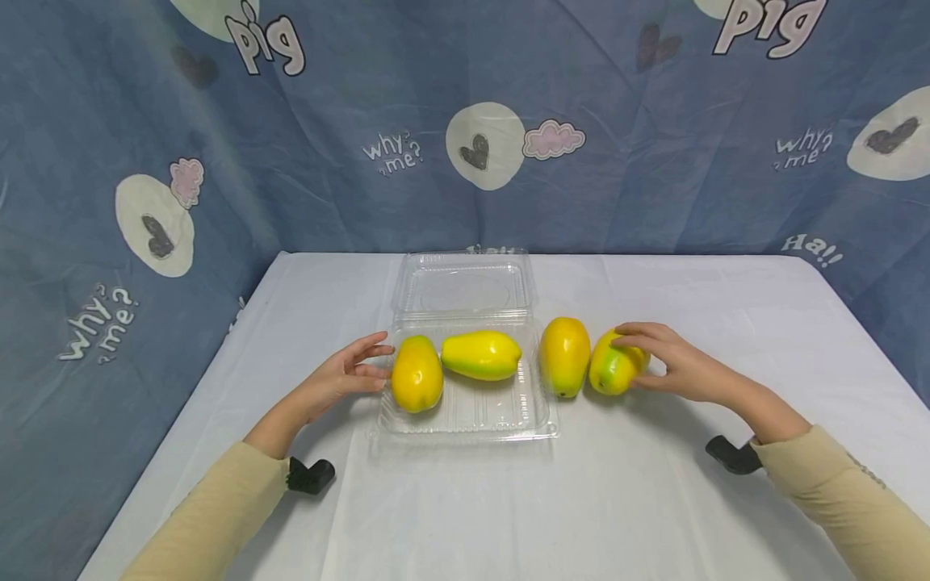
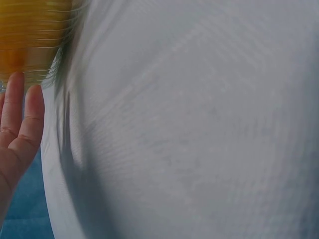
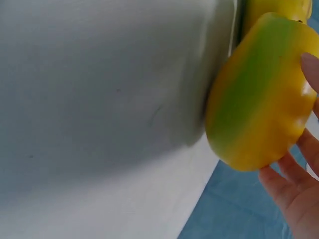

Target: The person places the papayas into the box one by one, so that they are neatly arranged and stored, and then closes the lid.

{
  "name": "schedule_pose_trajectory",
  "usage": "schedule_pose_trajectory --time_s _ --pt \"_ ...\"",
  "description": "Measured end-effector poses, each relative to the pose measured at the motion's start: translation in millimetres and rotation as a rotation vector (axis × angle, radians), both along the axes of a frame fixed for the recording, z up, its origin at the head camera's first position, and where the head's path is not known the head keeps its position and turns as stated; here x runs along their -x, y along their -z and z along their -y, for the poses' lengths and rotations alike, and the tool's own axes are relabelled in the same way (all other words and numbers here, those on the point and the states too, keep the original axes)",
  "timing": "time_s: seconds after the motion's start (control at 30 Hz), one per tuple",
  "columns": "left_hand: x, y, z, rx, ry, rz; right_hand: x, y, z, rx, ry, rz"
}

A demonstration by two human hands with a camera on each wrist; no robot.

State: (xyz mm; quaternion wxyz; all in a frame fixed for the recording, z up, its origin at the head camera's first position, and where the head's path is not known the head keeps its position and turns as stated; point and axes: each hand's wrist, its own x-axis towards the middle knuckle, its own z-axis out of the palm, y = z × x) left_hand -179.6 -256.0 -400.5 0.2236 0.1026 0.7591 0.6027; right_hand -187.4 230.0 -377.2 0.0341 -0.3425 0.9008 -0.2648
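A clear plastic hinged box lies on the white cloth-covered table, its clear rectangular plastic lid folded back at 12 o'clock; with the middle of the base as dial centre, 1 golden-yellow oval fruit with a greenish top sits inside at 9 o'clock, and 1 long yellow-green fruit lies crosswise inside near 12 o'clock; outside, 1 smooth yellow oval fruit with a green tip stands just beside the wall at 3 o'clock; farther out at 3 o'clock is 1 yellow oval fruit with a green stripe; the right hand grips this last fruit from its outer side, thumb and fingers curved about it, though whether it bears on the table I cannot tell; the left hand, at 9 o'clock, has its fingers loosely extended and spread, holding nothing, fingertips at the box wall; whether they press it I cannot tell.
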Motion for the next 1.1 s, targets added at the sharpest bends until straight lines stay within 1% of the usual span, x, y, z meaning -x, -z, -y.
schedule_pose_trajectory --time_s 0.37,0.7,0.87,0.97,1.1 --pt "0.1 0.2 0.4 -0.003 0.003 0.004 6.8 9.9 -3 0.015 0.074 0.006" --pt "0.6 0.8 0.8 -0.005 0.004 -0.008 12.4 16.4 -6 0.033 0.094 -0.089" --pt "1.6 0.4 0.5 0.001 0.005 -0.004 14.6 20.3 -10 0.065 0.114 -0.137" --pt "1.9 0.1 0.2 0.006 0.006 0.001 16.5 23.6 -13 0.093 0.138 -0.155" --pt "2.1 -0.3 0.1 0.007 0.007 0.005 18.4 25.2 -15 0.119 0.157 -0.148"
